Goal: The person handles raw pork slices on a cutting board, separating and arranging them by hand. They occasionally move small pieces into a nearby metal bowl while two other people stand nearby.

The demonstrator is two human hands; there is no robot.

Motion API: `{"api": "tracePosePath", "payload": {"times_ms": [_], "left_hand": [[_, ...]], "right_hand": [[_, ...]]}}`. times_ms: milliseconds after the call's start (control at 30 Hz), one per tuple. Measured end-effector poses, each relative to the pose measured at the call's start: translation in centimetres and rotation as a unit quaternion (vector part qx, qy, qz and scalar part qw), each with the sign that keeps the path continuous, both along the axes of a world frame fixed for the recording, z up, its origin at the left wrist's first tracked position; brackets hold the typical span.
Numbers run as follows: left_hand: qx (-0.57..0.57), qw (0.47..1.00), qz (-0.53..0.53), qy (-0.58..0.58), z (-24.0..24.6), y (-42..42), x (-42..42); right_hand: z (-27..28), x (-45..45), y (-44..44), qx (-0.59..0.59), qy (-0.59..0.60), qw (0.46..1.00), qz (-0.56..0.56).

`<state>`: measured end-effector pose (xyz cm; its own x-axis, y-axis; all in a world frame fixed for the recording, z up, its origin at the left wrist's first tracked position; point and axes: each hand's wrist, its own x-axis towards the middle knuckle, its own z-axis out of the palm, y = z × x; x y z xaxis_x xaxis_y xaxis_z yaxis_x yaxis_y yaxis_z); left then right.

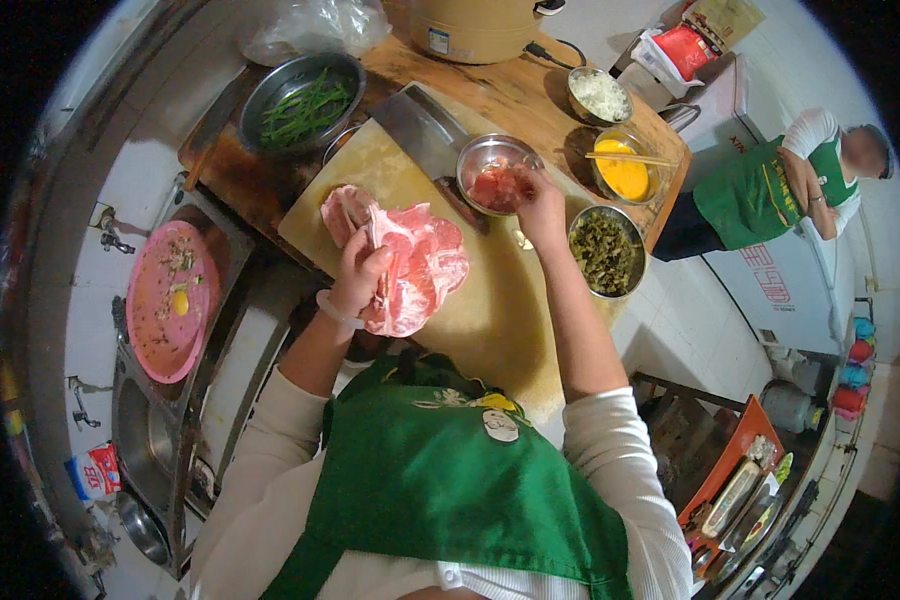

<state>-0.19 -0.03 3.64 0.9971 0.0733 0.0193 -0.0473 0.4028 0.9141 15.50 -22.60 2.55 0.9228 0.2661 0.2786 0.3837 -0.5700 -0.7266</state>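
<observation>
My left hand [361, 279] grips a large slab of raw, bone-in meat [420, 274], tilted up above the yellowish cutting board [495, 315]. Over the near rim of a small metal bowl [487, 146] hangs my right hand [544, 210], its fingertips down among red cut meat pieces [493, 189]. Whether those fingers pinch a piece is hidden. Behind the bowl a wide-bladed cleaver [424, 124] lies flat on the board, its dark handle [459, 202] pointing towards me. A small pale piece [522, 240] rests beside my right wrist.
Right of the board stand bowls of chopped dark greens [607, 251], beaten egg [621, 169] with chopsticks across it, and white food [600, 96]. Green strips [307, 112] fill a bowl at back left. A pink basin [172, 300] sits by the sink. Someone in a green apron [757, 195] stands at right.
</observation>
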Motion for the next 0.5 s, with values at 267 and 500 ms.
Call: {"api": "tracePosePath", "payload": {"times_ms": [267, 500], "left_hand": [[-0.179, 0.980, -0.074, 0.055, 1.5, -0.7, 0.2], [-0.135, 0.979, -0.134, 0.074, 2.5, -1.1, -0.4]], "right_hand": [[1.9, -1.2, 2.3, 0.102, 0.138, 0.969, 0.175], [6.6, -7.4, 4.2, 0.450, 0.415, 0.731, 0.302]]}}
